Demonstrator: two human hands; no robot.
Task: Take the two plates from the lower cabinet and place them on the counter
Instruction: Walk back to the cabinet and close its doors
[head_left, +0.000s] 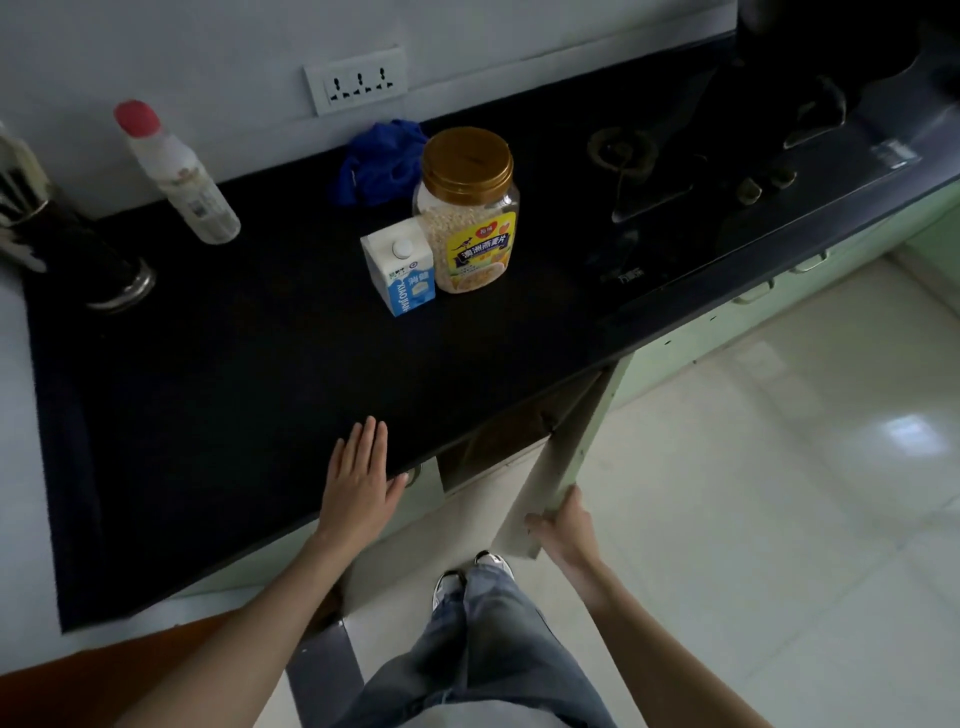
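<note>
Matt black counter (260, 364); glossy floor tiles (779, 467) (reflecting light).

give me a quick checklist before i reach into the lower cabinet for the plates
1. Cabinet door swung open: ok, right hand grips its outer edge.
2. Plates visible inside: cannot tell, the interior is dark and mostly hidden under the counter.
3. Free hand for reaching: ok, left hand lies flat and empty on the counter edge.
4. Bare landing spot on the counter: ok, wide bare area in front of the milk carton and oat jar.
5. Feet clear of the door: ok.
</note>
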